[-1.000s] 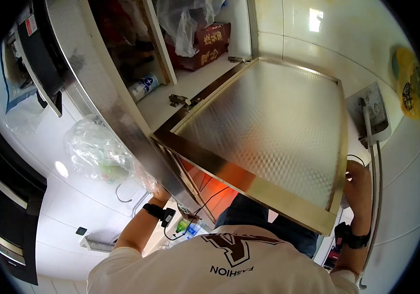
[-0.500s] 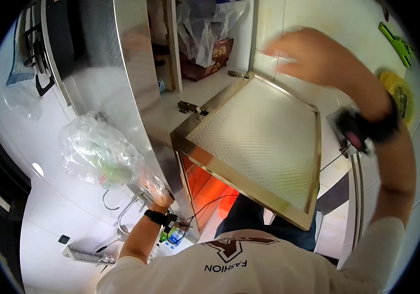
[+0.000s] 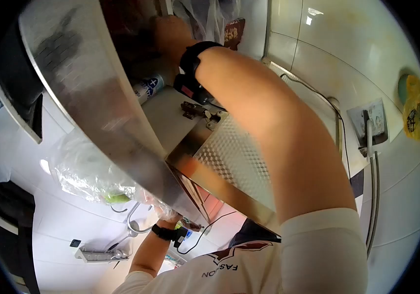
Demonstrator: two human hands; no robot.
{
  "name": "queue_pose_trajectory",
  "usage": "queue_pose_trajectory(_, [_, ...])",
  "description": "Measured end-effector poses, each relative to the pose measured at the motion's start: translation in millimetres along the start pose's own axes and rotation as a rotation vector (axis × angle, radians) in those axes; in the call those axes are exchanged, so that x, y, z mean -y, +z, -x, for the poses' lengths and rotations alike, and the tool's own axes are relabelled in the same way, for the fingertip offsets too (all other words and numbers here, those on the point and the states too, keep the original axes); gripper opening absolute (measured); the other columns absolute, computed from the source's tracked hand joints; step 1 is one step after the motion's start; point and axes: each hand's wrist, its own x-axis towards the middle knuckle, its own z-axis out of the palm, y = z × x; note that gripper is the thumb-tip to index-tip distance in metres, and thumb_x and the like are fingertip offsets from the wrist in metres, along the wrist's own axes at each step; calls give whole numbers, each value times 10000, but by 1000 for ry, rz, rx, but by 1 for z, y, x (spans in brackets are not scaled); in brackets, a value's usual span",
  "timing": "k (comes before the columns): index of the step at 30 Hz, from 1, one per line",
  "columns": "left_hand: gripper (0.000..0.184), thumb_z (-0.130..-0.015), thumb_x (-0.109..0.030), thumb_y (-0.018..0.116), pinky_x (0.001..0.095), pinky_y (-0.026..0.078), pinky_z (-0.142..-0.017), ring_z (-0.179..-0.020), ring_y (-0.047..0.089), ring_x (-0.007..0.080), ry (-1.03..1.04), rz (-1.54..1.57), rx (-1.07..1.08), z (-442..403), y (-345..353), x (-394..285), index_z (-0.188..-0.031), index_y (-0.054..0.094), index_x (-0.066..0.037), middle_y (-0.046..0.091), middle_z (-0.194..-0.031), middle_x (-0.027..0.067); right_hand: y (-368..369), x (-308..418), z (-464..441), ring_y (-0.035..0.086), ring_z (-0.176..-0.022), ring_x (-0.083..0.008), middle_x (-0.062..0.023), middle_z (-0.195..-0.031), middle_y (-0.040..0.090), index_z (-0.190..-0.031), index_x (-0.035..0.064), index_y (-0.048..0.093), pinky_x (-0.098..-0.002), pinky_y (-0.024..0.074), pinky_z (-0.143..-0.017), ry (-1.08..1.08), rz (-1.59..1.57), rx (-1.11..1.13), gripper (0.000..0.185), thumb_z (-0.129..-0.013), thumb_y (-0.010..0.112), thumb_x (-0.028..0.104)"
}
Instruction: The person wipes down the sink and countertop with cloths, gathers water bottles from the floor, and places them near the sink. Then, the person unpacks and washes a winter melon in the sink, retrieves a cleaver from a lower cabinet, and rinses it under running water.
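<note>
My left hand [image 3: 169, 215], at the lower left by the cabinet's metal edge, is closed on the neck of a clear plastic bag [image 3: 90, 169] with something green inside. My right arm crosses over the open cabinet door [image 3: 237, 159] with its patterned panel. Inside the dark cabinet is my right hand [image 3: 171, 34], its fingers hidden in shadow, so what they hold cannot be made out. Just below that hand lies a blue and white cylinder [image 3: 148, 88].
A metal hinge [image 3: 197, 111] joins the door to the cabinet. Deeper inside are a red box [image 3: 233, 33] and clear plastic. A yellow bag [image 3: 415, 115] hangs at the far right, beyond a metal wall fitting [image 3: 370, 122]. A cable runs beside my right arm.
My right hand has gone from beside the door, up over it, and left into the cabinet. My left hand still holds the bag. The view has shifted.
</note>
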Motion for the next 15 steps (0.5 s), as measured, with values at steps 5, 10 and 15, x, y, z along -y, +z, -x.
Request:
queue_pose_trajectory(5, [432, -1025, -253, 363, 403, 336, -1056, -1252, 429, 321, -1, -15, 9, -5, -2, -7, -1384, 412, -19, 433, -1384, 182, -14, -28, 24, 667, -921, -362, -197, -957, 695, -1015, 52, 685, -427, 539, -801, 47, -202, 21, 242, -850, 641, 223])
queue_pose_trajectory(10, [438, -1024, -255, 365, 410, 319, -1069, -1269, 413, 328, 7, -44, -2, -8, -3, -16, -1392, 403, -21, 415, -1402, 187, -25, -46, 51, 667, -912, -340, -162, -976, 702, -1034, 72, 705, -416, 530, -815, 56, -278, 150, 327, -841, 647, 329])
queue_pose_trajectory(15, [446, -1022, -256, 367, 418, 302, -1082, -1286, 396, 336, 13, -69, -11, -9, -4, -20, -1400, 395, -23, 396, -1419, 192, -31, -39, 55, 667, -919, -356, -175, -991, 696, -1056, 62, 679, -446, 533, -800, 96, -222, 241, 314, -851, 628, 293])
